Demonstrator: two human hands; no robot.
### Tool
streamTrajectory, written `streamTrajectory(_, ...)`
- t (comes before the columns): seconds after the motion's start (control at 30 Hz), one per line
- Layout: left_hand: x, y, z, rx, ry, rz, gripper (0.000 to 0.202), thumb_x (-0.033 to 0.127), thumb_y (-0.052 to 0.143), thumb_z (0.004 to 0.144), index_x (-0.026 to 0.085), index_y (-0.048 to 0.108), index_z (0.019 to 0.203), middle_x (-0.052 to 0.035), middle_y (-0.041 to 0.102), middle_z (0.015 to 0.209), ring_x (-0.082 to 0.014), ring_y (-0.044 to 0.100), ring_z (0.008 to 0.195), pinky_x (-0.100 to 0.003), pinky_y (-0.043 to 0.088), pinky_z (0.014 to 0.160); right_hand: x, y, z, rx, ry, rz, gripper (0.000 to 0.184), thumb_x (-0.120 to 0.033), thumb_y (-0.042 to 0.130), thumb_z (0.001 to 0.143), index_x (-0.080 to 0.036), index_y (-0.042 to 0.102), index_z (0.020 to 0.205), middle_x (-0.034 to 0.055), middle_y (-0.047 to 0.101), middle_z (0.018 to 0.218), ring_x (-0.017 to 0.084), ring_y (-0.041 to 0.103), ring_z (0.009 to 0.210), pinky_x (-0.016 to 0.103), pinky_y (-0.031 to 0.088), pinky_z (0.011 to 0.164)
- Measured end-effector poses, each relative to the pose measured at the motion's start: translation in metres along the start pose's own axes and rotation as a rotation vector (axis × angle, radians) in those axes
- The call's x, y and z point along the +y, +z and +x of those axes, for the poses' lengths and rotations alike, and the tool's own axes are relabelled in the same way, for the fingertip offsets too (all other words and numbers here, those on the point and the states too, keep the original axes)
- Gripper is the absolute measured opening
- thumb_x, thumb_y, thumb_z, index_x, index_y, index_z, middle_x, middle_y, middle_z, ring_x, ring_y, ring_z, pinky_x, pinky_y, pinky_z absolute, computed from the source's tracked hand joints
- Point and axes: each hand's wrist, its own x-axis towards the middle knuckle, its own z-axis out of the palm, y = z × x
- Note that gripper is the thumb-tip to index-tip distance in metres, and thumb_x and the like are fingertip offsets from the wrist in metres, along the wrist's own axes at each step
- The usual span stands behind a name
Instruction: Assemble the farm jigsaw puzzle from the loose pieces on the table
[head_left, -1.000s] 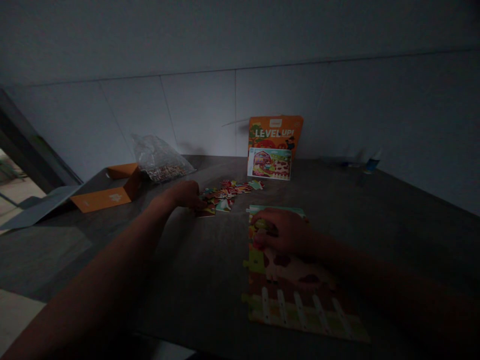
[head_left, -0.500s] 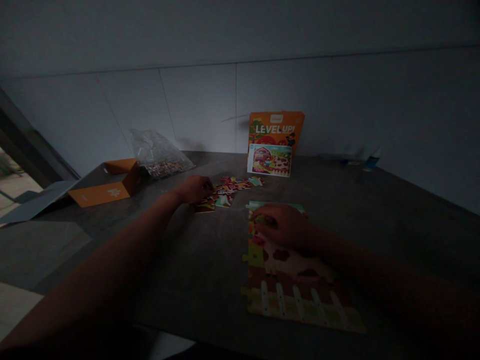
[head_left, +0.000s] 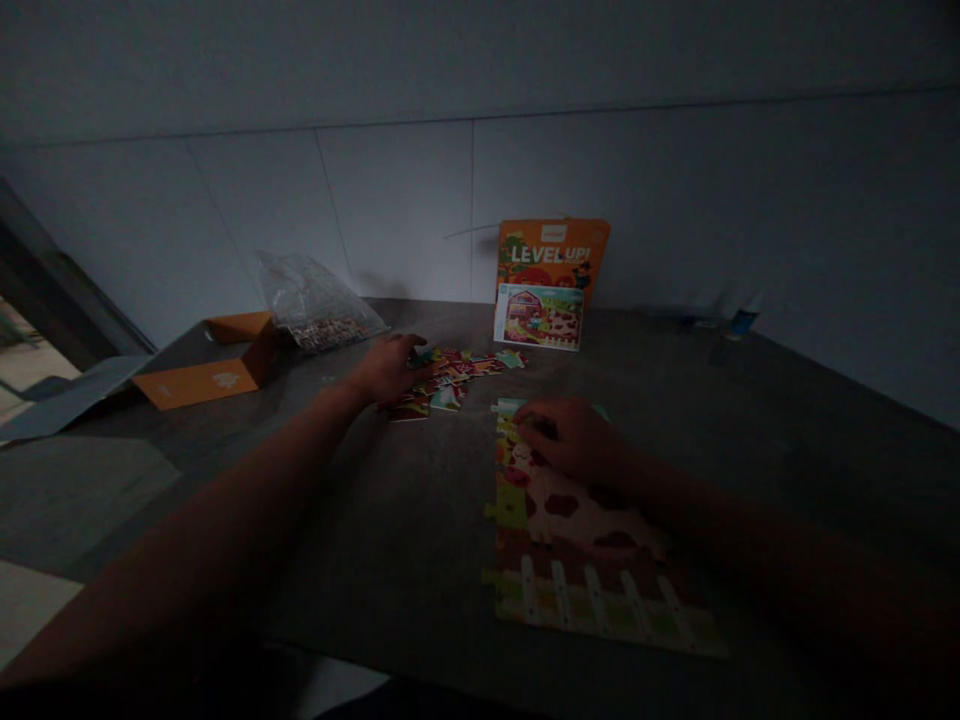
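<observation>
Two-handed work at a jigsaw puzzle. The left hand [head_left: 390, 370] lies at the near-left side of the loose pieces [head_left: 457, 368], thumb raised apart from the extended fingers; whether a piece is pinched beneath cannot be told. The right hand [head_left: 574, 435], loosely curled, rests over the upper part of the joined section [head_left: 570, 508], which lies flat on the desk [head_left: 420, 520]; its grip, if any, is hidden. The picture card [head_left: 547, 318] leans upright against the orange box [head_left: 551, 250], beyond the pile. In handling overlapping pieces, light fingertips that slide them apart probably serve better than pressing down. Steady, gentle pressure from the right hand should keep the section's tabbed left edge undisturbed.
</observation>
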Motion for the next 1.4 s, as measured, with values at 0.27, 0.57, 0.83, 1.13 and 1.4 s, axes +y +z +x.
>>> streamTrajectory(0.27, -0.008, -0.002, -0.001, -0.118, -0.124, 0.297, 0.046, 0.049, 0.053, 0.084, 0.017, 0.074, 0.110, -0.0149, 0.073, 0.108, -0.0328, 0.065, 0.107, -0.038, 0.046, 0.094, 0.002, 0.001, 0.000, -0.024, 0.024, -0.009, 0.018, -0.026, 0.057, 0.086, -0.019, 0.072, 0.093, 0.0065, 0.075, 0.090, 0.019, 0.066, 0.079, 0.028, 0.044, 0.070)
streamTrajectory(0.57, 0.006, 0.000, -0.001, -0.147, 0.088, 0.141, 0.056, 0.048, 0.049, 0.085, 0.014, 0.063, 0.126, -0.0137, 0.069, 0.122, -0.0293, 0.061, 0.117, -0.041, 0.035, 0.108, 0.000, 0.000, 0.000, -0.030, 0.024, -0.015, 0.018, -0.026, 0.058, 0.086, -0.019, 0.072, 0.094, 0.0050, 0.074, 0.088, 0.018, 0.066, 0.076, 0.027, 0.042, 0.068)
streamTrajectory(0.83, 0.007, 0.008, 0.000, -0.216, 0.123, 0.084, 0.057, 0.047, 0.052, 0.084, 0.017, 0.058, 0.131, -0.0105, 0.068, 0.125, -0.0262, 0.061, 0.116, -0.037, 0.034, 0.108, -0.001, 0.000, 0.000, -0.030, 0.007, 0.008, 0.018, -0.024, 0.056, 0.086, -0.020, 0.072, 0.094, 0.0055, 0.075, 0.093, 0.018, 0.066, 0.081, 0.028, 0.045, 0.072)
streamTrajectory(1.13, 0.010, -0.001, -0.002, -0.157, 0.123, 0.015, 0.062, 0.042, 0.062, 0.078, 0.014, 0.058, 0.134, -0.0107, 0.067, 0.124, -0.0256, 0.062, 0.114, -0.031, 0.043, 0.100, 0.001, 0.001, 0.000, -0.012, 0.001, -0.016, 0.019, -0.026, 0.056, 0.086, -0.021, 0.072, 0.094, 0.0050, 0.074, 0.093, 0.019, 0.066, 0.081, 0.029, 0.044, 0.072)
streamTrajectory(1.4, 0.003, -0.005, 0.000, -0.001, 0.085, -0.019, 0.057, 0.034, 0.057, 0.082, 0.013, 0.056, 0.136, -0.0143, 0.060, 0.123, -0.0228, 0.064, 0.102, -0.033, 0.049, 0.096, 0.002, 0.000, 0.001, -0.024, -0.022, -0.029, 0.019, -0.025, 0.056, 0.087, -0.020, 0.072, 0.096, 0.0061, 0.075, 0.095, 0.019, 0.066, 0.082, 0.030, 0.045, 0.073)
